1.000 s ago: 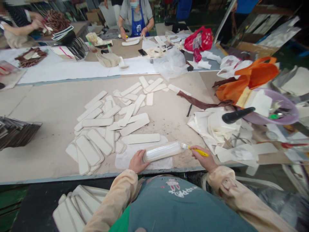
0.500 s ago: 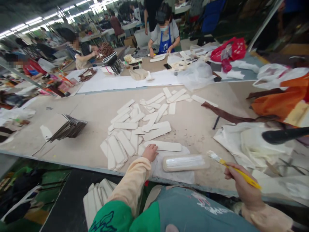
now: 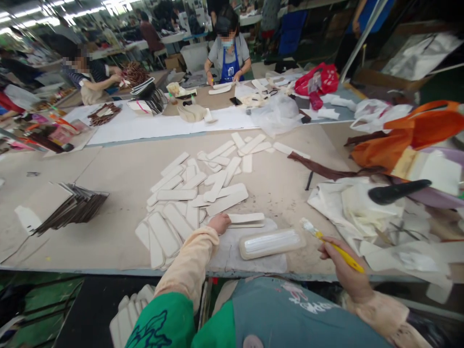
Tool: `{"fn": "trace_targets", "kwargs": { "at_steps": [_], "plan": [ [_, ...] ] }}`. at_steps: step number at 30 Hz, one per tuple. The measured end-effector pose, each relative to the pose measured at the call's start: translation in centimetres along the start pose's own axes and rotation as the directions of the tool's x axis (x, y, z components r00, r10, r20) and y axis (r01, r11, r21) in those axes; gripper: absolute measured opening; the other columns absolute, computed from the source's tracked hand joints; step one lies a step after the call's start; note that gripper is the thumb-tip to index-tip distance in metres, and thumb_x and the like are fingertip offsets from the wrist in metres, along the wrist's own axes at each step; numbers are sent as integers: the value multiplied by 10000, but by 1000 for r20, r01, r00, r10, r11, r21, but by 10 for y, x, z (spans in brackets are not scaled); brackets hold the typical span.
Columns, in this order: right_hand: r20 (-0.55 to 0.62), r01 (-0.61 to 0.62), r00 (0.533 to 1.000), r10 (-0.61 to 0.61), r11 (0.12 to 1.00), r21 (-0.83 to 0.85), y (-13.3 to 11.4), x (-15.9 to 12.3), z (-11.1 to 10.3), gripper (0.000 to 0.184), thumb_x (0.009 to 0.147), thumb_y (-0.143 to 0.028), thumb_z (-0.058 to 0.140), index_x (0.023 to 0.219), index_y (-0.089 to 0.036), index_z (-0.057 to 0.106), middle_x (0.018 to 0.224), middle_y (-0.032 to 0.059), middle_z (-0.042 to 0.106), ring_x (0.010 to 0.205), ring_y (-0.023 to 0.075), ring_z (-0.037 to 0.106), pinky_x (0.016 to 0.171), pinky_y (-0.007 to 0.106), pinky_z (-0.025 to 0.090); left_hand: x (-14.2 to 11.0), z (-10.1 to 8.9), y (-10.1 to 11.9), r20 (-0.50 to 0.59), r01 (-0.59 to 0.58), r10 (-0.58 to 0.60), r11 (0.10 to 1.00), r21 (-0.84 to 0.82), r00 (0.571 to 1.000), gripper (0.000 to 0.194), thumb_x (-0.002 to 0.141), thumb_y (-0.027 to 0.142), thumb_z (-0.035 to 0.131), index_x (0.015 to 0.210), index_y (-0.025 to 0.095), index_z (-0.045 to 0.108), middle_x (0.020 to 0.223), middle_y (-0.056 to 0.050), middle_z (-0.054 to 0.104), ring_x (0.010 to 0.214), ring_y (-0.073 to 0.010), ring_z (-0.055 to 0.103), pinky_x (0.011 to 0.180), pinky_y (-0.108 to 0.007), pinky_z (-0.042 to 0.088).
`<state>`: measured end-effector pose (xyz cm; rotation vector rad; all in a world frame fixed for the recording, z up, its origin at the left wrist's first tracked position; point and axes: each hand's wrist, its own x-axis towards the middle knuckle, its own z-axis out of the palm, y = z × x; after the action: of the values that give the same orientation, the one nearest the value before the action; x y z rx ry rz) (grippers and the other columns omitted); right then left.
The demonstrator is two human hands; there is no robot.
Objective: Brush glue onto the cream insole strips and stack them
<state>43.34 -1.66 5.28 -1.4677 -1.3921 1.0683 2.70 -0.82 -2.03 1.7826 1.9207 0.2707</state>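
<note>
My left hand [image 3: 220, 223] is closed on the left end of a cream strip with rounded corners [image 3: 247, 217]. That strip is tilted up a little, with another flat strip showing beneath it. My right hand [image 3: 342, 266] grips a paintbrush [image 3: 339, 252] by its yellow handle, bristles pointing left and coated in white. Between the hands, a long rounded cream piece [image 3: 241, 246] with a glossy white middle lies on a translucent sheet [image 3: 221, 251]. Left of and beyond my left hand, many similar loose strips [image 3: 170, 227] overlap in a pile.
A fanned stack of dark-edged panels [image 3: 72, 208] stands at the left. On the right are a brown strap [image 3: 319, 166], a white bag with a black-handled tool [image 3: 398, 191] and an orange bag [image 3: 409, 137]. A co-worker [image 3: 228, 53] works across the table.
My left hand has closed on the cream strip's left end and raised it slightly. The paintbrush stays in my right hand. The whole view has shifted as my head turned.
</note>
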Motion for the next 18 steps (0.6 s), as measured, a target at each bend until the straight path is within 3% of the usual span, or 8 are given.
{"fn": "trace_targets", "kwargs": {
  "at_steps": [5,7,10,14,16,18],
  "plan": [
    [-52,70,997,-65,993,95,-12,11,14,266,839,-389,576,1039,-215,593,993,86,647,792,193,637,758,389,546,-11,-29,22,30,-69,68,997,19,997,225,883,231,408,970,204,614,933,-82,619,937,-203,574,893,-332,422],
    [-31,93,996,-89,979,180,-14,19,18,233,817,-375,608,989,-227,554,1084,92,628,964,229,627,868,429,508,-21,-42,42,44,-115,117,993,-39,992,262,906,279,377,1035,219,597,947,-65,627,936,-192,577,894,-314,421],
    [68,64,994,-87,957,283,-16,29,22,324,766,-392,656,981,-258,454,1237,100,571,1125,260,561,946,468,450,-40,-52,81,130,-183,214,959,-216,968,298,914,337,366,1038,223,612,964,-50,641,953,-185,577,899,-288,422],
    [237,-58,972,-5,964,260,-13,30,24,401,728,-398,687,965,-268,391,1287,116,550,1040,248,609,870,421,489,-62,-30,124,224,-191,299,894,-405,927,308,909,339,370,1001,226,641,954,-45,660,944,-178,584,895,-267,422],
    [260,-98,965,39,972,216,-7,24,21,378,716,-375,705,905,-256,400,1118,91,654,965,231,635,823,372,503,-73,-10,132,196,-176,302,857,-485,933,299,903,335,387,947,220,660,912,-41,669,893,-171,595,865,-261,432],
    [210,-107,975,71,980,167,4,15,16,347,712,-368,712,845,-247,416,922,49,699,900,214,645,807,341,501,-86,11,132,172,-100,242,809,-580,955,268,879,344,439,905,207,668,871,-37,674,847,-168,601,827,-263,446]
  ]
}}
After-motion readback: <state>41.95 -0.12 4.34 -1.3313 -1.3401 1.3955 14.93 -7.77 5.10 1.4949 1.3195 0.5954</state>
